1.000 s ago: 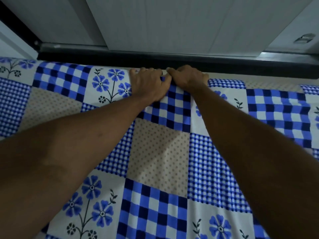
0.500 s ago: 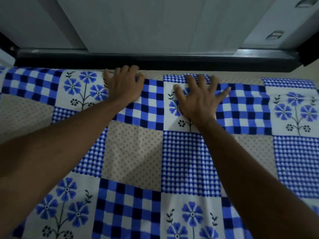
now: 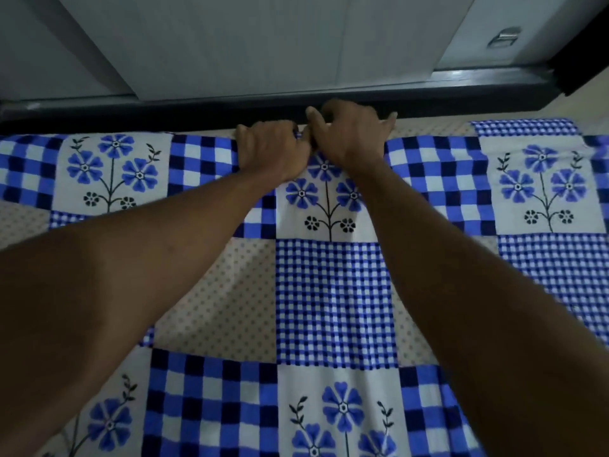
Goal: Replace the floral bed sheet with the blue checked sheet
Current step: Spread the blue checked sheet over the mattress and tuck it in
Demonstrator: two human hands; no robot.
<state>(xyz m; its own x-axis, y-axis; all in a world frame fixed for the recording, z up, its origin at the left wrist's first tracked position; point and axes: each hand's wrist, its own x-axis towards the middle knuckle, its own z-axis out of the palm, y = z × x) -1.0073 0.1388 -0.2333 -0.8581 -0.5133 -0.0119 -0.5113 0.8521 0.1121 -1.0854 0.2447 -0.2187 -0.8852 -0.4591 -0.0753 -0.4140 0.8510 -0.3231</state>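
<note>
where one sheet (image 3: 333, 301) ends, left hand (image 3: 272, 150), right hand (image 3: 349, 133) grip it

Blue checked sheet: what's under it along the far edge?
Nothing shows; the blue checked sheet hides whatever it lies on. The left hand and right hand grip its far edge, fingers curled over it. Beyond: a dark ledge.

The blue checked sheet (image 3: 333, 301), patched with flower squares, lies spread flat.

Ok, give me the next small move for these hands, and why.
Probably tuck the edge down: both the left hand and right hand grip the blue checked sheet at its far edge, beside the dark bed frame, and the sheet lies spread flat.
</note>
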